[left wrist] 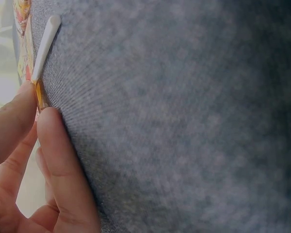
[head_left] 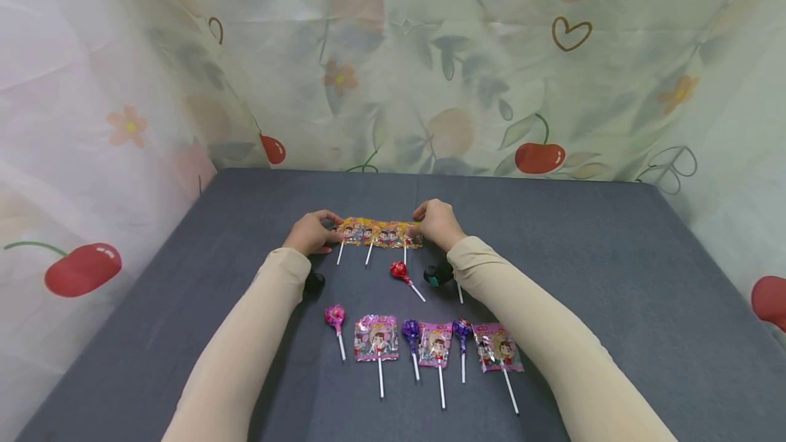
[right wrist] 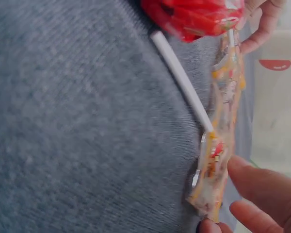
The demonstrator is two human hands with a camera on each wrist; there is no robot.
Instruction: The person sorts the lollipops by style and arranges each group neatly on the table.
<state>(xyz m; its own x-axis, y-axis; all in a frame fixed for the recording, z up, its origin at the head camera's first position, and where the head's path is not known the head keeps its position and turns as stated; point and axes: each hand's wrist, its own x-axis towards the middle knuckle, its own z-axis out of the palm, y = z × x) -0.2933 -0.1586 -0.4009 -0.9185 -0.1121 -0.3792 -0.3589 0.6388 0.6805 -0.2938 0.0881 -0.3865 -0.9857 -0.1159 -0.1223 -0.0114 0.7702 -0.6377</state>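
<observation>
Several flat lollipops in yellow wrappers (head_left: 388, 233) lie side by side in a row on the dark table, white sticks toward me. At the row's left end my left hand (head_left: 310, 232) pinches a wrapper edge; the left wrist view shows thumb and finger meeting at the wrapper, beside a white stick (left wrist: 47, 46). My right hand (head_left: 439, 224) holds the rightmost yellow-wrapped lollipop (right wrist: 214, 160) by its end, fingers on both sides of it. A red round lollipop (head_left: 399, 270) lies just in front of the row, its stick pointing right.
Nearer me is a second row: a pink round lollipop (head_left: 334, 316), purple round lollipops (head_left: 411, 330), and flat lollipops in pink wrappers (head_left: 376, 340). Another white stick (head_left: 460, 293) shows beside my right sleeve, its head hidden. A printed cloth (head_left: 393, 87) hangs behind the table.
</observation>
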